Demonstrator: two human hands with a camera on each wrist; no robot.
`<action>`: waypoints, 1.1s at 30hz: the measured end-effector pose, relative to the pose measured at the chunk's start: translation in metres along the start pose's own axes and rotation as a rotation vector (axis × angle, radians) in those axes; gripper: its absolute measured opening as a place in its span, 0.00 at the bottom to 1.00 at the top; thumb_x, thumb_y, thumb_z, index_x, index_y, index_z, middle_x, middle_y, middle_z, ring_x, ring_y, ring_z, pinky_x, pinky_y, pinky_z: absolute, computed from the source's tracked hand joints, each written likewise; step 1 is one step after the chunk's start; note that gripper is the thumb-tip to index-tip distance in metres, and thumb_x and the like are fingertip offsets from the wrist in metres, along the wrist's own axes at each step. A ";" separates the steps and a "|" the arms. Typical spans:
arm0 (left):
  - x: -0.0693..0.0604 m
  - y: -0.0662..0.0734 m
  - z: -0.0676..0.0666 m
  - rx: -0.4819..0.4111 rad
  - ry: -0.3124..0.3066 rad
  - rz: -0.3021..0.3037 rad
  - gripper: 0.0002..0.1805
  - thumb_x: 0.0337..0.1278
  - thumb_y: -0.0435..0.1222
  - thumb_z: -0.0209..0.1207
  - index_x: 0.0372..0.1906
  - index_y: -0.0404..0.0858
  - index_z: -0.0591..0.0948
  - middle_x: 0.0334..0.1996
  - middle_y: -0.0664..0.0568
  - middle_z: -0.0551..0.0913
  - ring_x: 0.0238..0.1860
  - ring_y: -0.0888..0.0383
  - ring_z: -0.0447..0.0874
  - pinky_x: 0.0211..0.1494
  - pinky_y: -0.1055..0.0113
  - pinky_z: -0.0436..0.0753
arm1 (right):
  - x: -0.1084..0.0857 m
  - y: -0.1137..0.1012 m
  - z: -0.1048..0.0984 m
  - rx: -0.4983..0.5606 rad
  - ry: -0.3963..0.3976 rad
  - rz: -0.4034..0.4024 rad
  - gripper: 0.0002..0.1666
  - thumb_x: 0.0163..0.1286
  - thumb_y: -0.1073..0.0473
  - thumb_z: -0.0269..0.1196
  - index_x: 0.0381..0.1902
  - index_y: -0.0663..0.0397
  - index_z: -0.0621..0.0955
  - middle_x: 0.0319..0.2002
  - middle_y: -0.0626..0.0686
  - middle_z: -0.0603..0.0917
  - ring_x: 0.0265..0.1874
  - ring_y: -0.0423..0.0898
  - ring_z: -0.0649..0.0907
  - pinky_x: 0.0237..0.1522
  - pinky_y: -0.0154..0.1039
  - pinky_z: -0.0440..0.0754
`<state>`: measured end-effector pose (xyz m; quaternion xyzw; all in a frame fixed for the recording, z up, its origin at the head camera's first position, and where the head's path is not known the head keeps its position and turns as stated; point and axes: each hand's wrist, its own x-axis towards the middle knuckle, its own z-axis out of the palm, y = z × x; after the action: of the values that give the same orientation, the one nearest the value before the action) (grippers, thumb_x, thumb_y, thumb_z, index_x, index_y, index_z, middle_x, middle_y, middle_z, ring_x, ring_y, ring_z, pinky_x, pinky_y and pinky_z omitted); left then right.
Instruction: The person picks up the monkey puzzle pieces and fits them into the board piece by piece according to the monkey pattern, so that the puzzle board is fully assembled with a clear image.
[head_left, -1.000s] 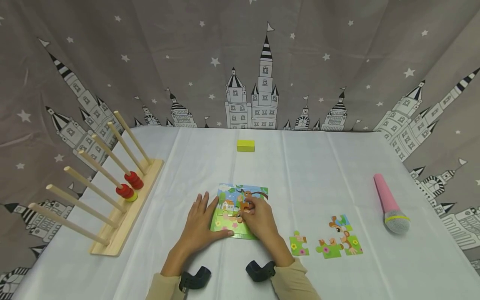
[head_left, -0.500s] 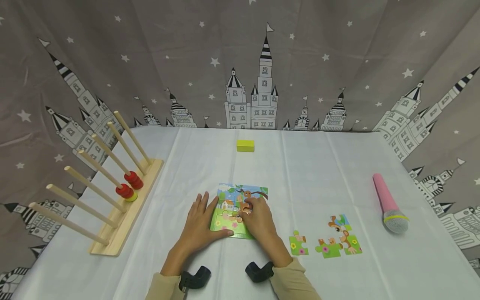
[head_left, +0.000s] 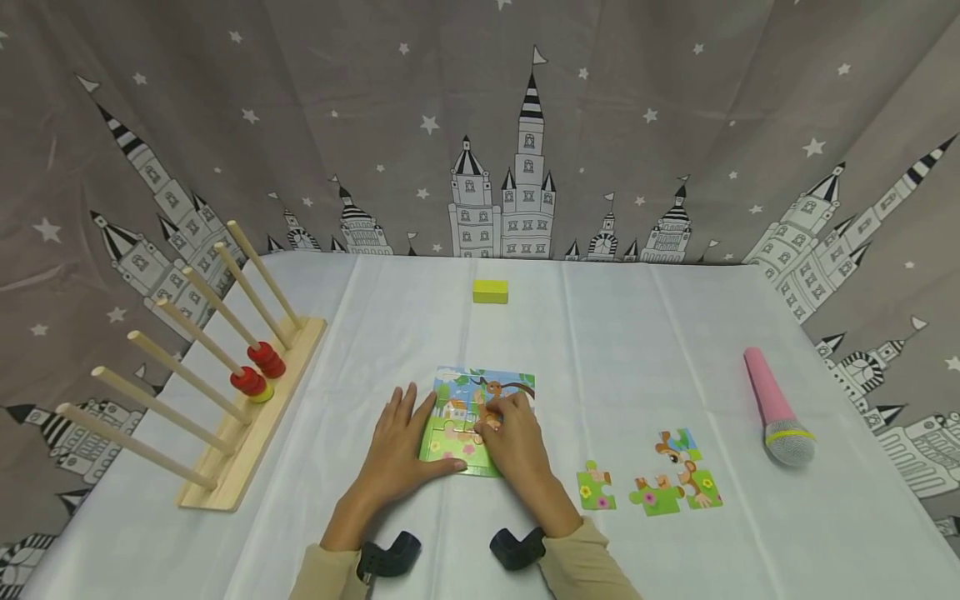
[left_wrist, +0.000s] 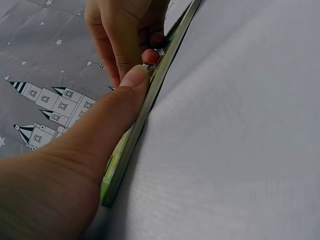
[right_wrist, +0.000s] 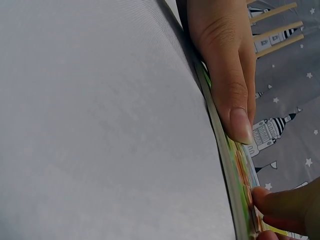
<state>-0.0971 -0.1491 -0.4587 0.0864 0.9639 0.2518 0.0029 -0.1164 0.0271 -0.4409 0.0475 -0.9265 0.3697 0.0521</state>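
A jigsaw puzzle with a monkey, a house and flowers lies flat in its shallow tray. Spread along the tray's left side is my left hand, its fingers straight; in the left wrist view its thumb presses on the near rim. Over the puzzle's right half, my right hand has thumb and bent fingers together at a puzzle piece, mostly hidden beneath them. The right wrist view shows those fingertips at the pieces' edges. Loose puzzle pieces lie to the right, with several more beyond.
A wooden peg stand with red and yellow rings stands at the left. Behind the puzzle sits a yellow block. A pink toy microphone lies at the right. A grey castle-print curtain hangs behind the white-covered table.
My right hand has shifted very slightly to the left over the puzzle, its fingertips still at the same area. The left hand holds its place, and the loose pieces have not moved.
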 end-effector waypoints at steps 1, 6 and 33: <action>0.000 0.000 0.000 0.001 0.001 0.001 0.57 0.31 0.63 0.64 0.69 0.40 0.56 0.71 0.37 0.46 0.72 0.40 0.37 0.71 0.43 0.46 | 0.000 0.000 0.000 -0.001 0.002 -0.002 0.17 0.52 0.57 0.69 0.39 0.60 0.82 0.36 0.53 0.75 0.31 0.43 0.74 0.34 0.37 0.76; 0.000 0.001 -0.001 0.000 0.003 0.006 0.57 0.31 0.63 0.64 0.69 0.39 0.56 0.71 0.36 0.47 0.72 0.40 0.38 0.71 0.43 0.46 | 0.000 0.001 0.002 -0.008 0.008 -0.011 0.17 0.52 0.58 0.68 0.39 0.61 0.83 0.36 0.53 0.74 0.30 0.41 0.74 0.34 0.36 0.76; 0.000 0.001 -0.001 -0.021 -0.004 -0.003 0.58 0.30 0.63 0.64 0.69 0.40 0.56 0.71 0.37 0.46 0.72 0.40 0.37 0.71 0.42 0.45 | -0.002 0.028 -0.075 0.016 -0.078 0.145 0.17 0.59 0.53 0.62 0.43 0.55 0.82 0.32 0.50 0.83 0.32 0.43 0.80 0.34 0.36 0.78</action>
<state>-0.0972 -0.1493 -0.4573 0.0854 0.9613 0.2619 0.0061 -0.1129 0.0991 -0.4064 -0.0046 -0.9259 0.3776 -0.0114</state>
